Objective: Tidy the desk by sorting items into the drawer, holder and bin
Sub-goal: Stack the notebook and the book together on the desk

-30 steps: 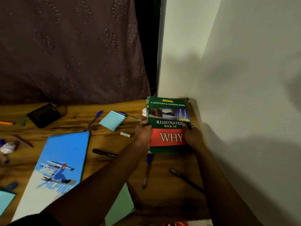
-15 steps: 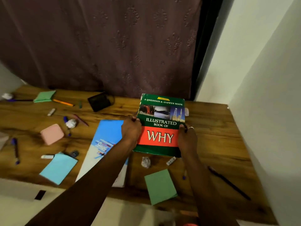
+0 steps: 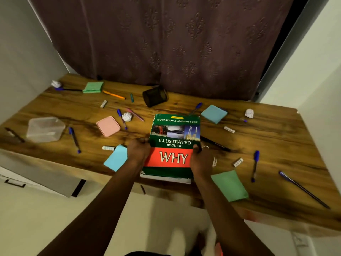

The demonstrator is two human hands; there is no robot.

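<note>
Book, green cover w/ a red band reading "WHY", is at the front-centre of the worktop, its near edge about level w/ the worktop's front edge. We can't tell if it's resting there or lifted a bit. We have both hands clamped on it. The left hand curls round the left edge and the right hand round the right edge, w/ a ring on one right finger.

Clutter round it:
- Black mesh pen holder tipped on its side at the back, by the curtain.
- Pink pad left of the book, and a clear plastic tub further left.
- Blue sticky pad just beyond the book's top-right corner.
- Green pad just right of our right wrist.
- Light-blue sheet beside our left hand.
- Blue pens & crumpled paper balls scattered about.
</note>
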